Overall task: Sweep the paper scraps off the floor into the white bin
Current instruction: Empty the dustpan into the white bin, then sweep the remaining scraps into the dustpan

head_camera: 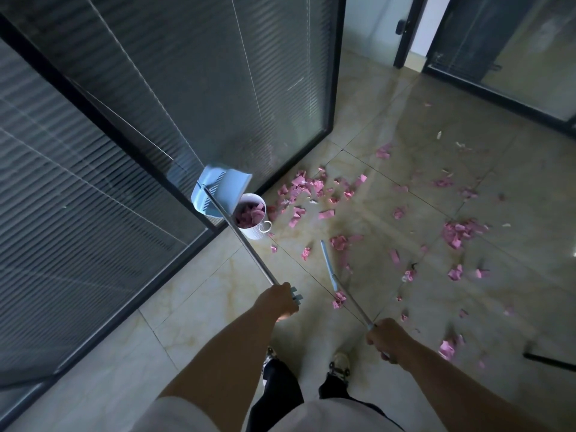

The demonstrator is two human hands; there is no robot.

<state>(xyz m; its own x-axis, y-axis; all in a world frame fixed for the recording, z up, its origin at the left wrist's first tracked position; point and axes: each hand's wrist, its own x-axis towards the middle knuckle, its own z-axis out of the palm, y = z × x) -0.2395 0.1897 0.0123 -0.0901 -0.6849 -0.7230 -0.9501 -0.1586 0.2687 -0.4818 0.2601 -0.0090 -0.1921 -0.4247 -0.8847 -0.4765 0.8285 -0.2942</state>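
no writing legible on the dustpan [218,190] or white bin [253,217].

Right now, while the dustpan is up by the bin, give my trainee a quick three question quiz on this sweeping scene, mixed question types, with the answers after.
1. True or false: the white bin already holds pink paper scraps.
2. Multiple choice: what does the left hand grip? A) the broom handle B) the long dustpan handle C) the bin's ring handle
3. Short answer: where does the blue dustpan sit relative to the bin?

Key
1. True; pink scraps show inside it, while many paper scraps are on the tiled floor.
2. B; the right hand grips the broom.
3. Raised and tilted just above the bin's rim, beside the glass partition.
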